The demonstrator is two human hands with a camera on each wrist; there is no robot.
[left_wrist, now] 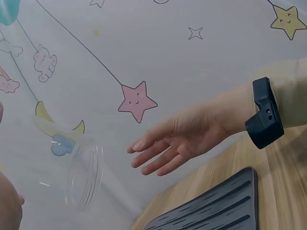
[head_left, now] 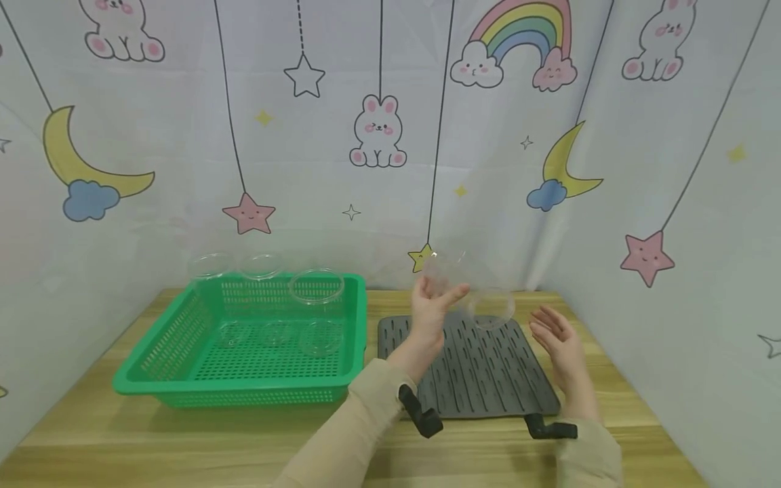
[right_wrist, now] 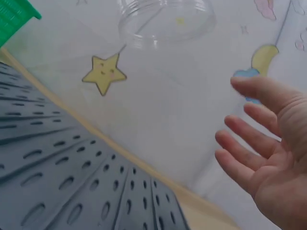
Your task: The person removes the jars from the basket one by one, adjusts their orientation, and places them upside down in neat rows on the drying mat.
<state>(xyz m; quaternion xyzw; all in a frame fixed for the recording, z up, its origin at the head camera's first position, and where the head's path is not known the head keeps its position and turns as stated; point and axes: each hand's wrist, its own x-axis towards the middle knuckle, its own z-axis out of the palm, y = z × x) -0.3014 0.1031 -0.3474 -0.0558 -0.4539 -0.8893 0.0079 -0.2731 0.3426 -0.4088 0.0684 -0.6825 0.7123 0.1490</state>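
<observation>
Landmark: gray ribbed draining mat [head_left: 482,379] with slots, lying flat on the wood-grain tabletop [head_left: 488,447].
Jar in hand: 1 clear jar [head_left: 487,306], raised above the rear part of the mat and tilted on its side, its round mouth facing the right hand.
Left hand [head_left: 430,317]: above the mat's left part, thumb and fingers spread round the closed end of that jar, gripping it.
Right hand [head_left: 563,349]: beside the mat's right edge, loosely open with fingers slightly bent, holding nothing, near the jar's mouth but apart from it.
Basket: green plastic basket [head_left: 241,388] with perforated walls, left of the mat.
Basket contents: 3 clear jars [head_left: 318,318], upright in a row, left of the mat, rims reaching above the basket's floor.
Backdrop: white printed curtain [head_left: 342,251] behind the mat, with rabbits, stars, moons and 1 rainbow.
</observation>
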